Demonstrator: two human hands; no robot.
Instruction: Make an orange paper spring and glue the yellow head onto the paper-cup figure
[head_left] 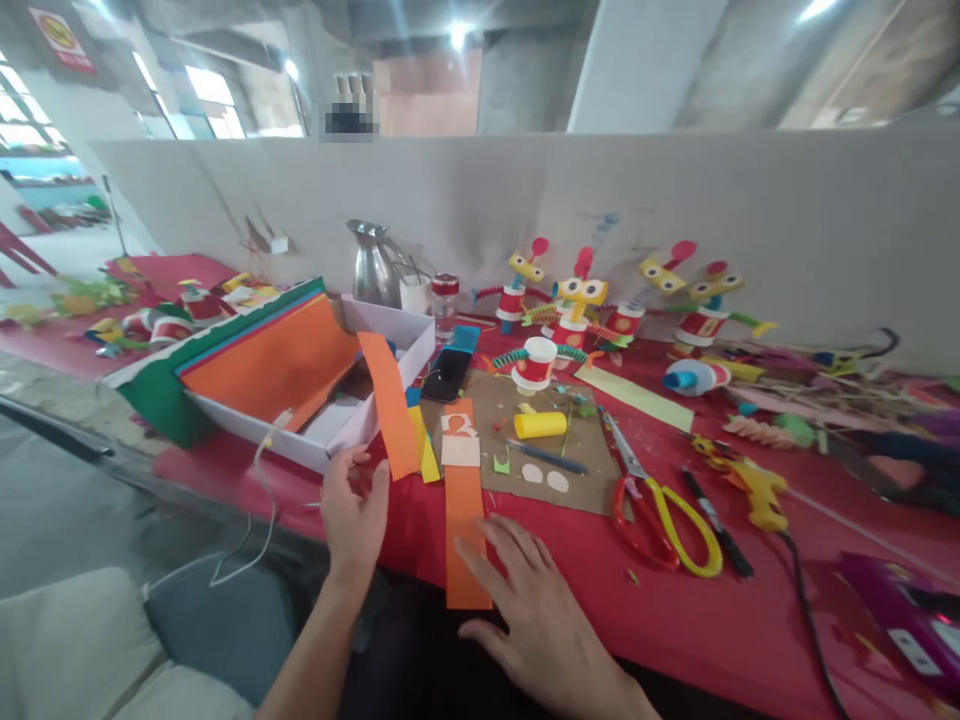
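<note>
My right hand [529, 595] lies with fingers spread over the near end of an orange paper strip [463, 505], its fingertips on the strip's right edge. A cream piece of paper [460, 451] rests across that strip higher up. My left hand [355, 515] is by the front corner of a white box [349, 440], fingers loosely curled and thumb apart, with nothing visible in it. Beside it, a second orange strip [390, 405] leans from the box's edge, over a narrow yellow strip [425, 450]. A yellow paper roll [540, 425] and two white ovals lie on the cardboard [495, 395].
Scissors [637, 465], a black marker [716, 525] and a yellow glue gun [761, 495] with its cable lie to the right. Several paper-cup figures [574, 330] stand along the wall. A phone [447, 374], a glass jar [445, 310] and a metal jug [373, 265] are behind.
</note>
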